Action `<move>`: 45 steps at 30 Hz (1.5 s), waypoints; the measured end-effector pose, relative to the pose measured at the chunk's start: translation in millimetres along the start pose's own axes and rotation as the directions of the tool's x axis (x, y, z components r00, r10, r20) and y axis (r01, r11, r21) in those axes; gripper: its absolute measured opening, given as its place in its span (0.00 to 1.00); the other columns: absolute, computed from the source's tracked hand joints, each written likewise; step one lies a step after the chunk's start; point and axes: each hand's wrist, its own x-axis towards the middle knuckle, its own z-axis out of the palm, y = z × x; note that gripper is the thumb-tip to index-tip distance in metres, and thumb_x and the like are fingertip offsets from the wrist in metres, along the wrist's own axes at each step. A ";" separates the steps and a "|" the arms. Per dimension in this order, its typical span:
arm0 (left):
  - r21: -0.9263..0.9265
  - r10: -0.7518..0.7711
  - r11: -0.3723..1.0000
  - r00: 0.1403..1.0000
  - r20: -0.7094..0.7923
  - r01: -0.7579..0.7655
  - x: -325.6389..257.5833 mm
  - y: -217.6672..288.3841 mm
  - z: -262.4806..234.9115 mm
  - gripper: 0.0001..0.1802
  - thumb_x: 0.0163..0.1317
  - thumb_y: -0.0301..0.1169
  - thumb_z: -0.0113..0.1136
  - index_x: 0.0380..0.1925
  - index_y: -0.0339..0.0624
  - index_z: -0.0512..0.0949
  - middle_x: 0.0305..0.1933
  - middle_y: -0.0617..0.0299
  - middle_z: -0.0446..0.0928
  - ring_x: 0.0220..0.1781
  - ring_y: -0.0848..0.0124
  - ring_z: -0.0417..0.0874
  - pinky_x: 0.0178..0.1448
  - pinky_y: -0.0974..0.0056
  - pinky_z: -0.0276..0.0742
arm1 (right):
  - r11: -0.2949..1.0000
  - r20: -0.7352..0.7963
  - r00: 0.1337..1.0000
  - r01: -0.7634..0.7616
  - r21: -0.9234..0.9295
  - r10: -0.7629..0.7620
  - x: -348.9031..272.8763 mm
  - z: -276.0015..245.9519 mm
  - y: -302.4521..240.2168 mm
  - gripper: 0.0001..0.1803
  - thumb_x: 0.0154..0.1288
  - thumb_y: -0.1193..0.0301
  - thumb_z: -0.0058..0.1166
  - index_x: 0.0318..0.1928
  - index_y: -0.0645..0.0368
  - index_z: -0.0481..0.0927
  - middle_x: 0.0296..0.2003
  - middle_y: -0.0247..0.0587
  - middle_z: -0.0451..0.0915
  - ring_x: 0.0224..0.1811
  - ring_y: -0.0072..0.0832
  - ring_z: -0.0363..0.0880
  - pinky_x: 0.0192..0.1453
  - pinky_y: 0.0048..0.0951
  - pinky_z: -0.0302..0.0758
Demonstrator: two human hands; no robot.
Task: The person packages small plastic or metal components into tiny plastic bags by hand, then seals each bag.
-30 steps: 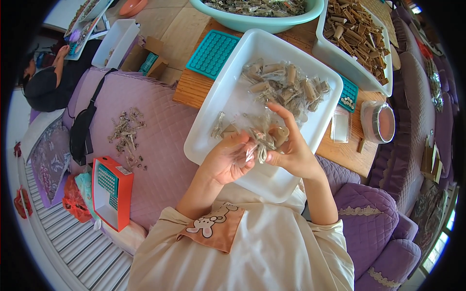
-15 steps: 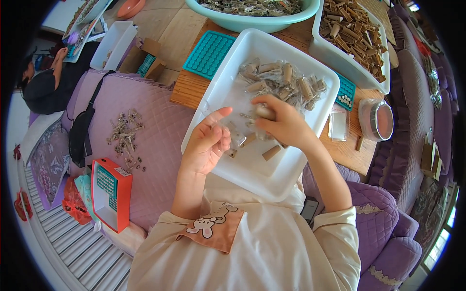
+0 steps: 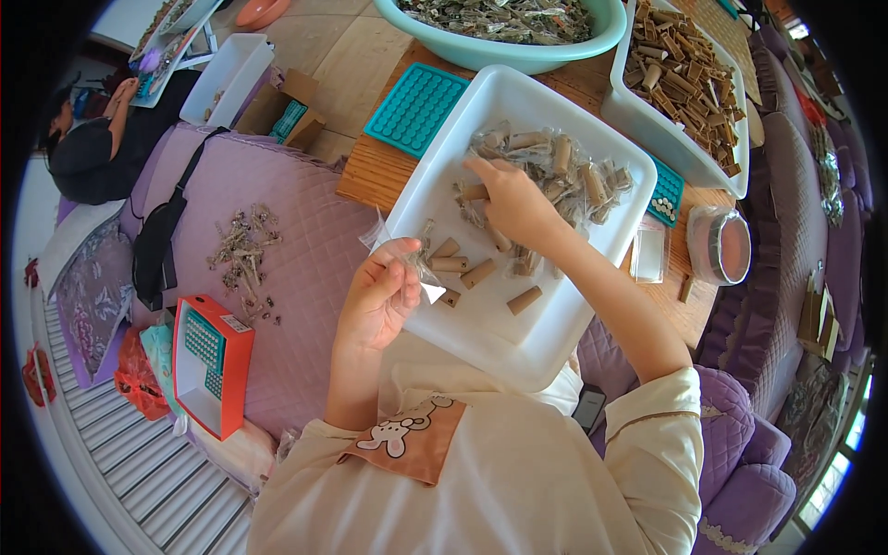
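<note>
My left hand (image 3: 375, 301) is at the near left rim of a white plastic tray (image 3: 504, 347), pinching a small clear plastic bag (image 3: 427, 282). What is inside that bag is hard to make out. Over the tray, my right hand (image 3: 520, 205) points down into a heap of brown tubes in clear bags (image 3: 592, 180). Its fingertips are beside a brown tube (image 3: 474, 191) at the heap's left side; whether they grip it is hidden. Several loose brown tubes (image 3: 478, 274) lie on the tray floor between my hands.
Beyond the tray stand a turquoise basin (image 3: 518, 57) of small packets and a white bin (image 3: 680, 129) of brown pieces. A teal mould (image 3: 416, 109) lies left of the tray, a tape roll (image 3: 720, 245) right. An orange-red box (image 3: 236, 370) rests on the sofa. Another person (image 3: 92, 157) sits far left.
My right hand has moved away from my left, up and leftward to the bagged heap, and no longer holds the tube it had. The bag at my left hand now shows clearly. More loose tubes show.
</note>
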 end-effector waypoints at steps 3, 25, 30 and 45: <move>0.043 0.026 0.999 1.000 -0.007 -0.026 -2.2 1.4 -1.5 0.19 0.57 0.29 0.52 0.47 0.35 0.65 0.26 0.62 0.74 0.25 0.77 0.74 0.28 0.77 0.70 | 0.908 -0.139 0.961 0.169 -0.384 -0.237 -9.3 -12.6 -18.2 0.18 0.42 0.80 0.50 0.39 0.59 0.71 0.36 0.43 0.72 0.38 0.38 0.73 0.39 0.33 0.72; 0.431 -0.231 0.887 0.967 0.105 0.166 -2.5 -3.9 17.4 0.31 0.50 0.35 0.61 0.52 0.35 0.61 0.23 0.62 0.74 0.20 0.79 0.70 0.24 0.74 0.65 | 0.063 0.470 0.880 -0.474 0.878 0.068 -57.4 -45.4 -49.7 0.17 0.64 0.58 0.30 0.40 0.59 0.64 0.26 0.37 0.71 0.30 0.30 0.75 0.35 0.27 0.73; 0.519 -0.147 0.853 0.979 0.142 0.053 1.1 -22.9 28.0 0.26 0.54 0.31 0.57 0.52 0.37 0.62 0.25 0.59 0.75 0.23 0.78 0.72 0.27 0.73 0.69 | 0.018 0.188 0.944 -0.200 0.980 0.271 -65.0 -34.9 -62.9 0.19 0.65 0.56 0.33 0.44 0.58 0.63 0.28 0.34 0.67 0.29 0.24 0.73 0.29 0.22 0.73; 0.605 0.215 0.767 0.974 0.070 -0.213 19.2 -24.7 44.1 0.10 0.54 0.31 0.57 0.33 0.35 0.74 0.25 0.61 0.76 0.24 0.80 0.73 0.29 0.76 0.70 | 0.464 0.140 0.933 -0.291 0.837 0.332 -86.8 -42.2 -73.0 0.18 0.61 0.66 0.47 0.48 0.64 0.71 0.28 0.32 0.74 0.25 0.14 0.70 0.27 0.15 0.69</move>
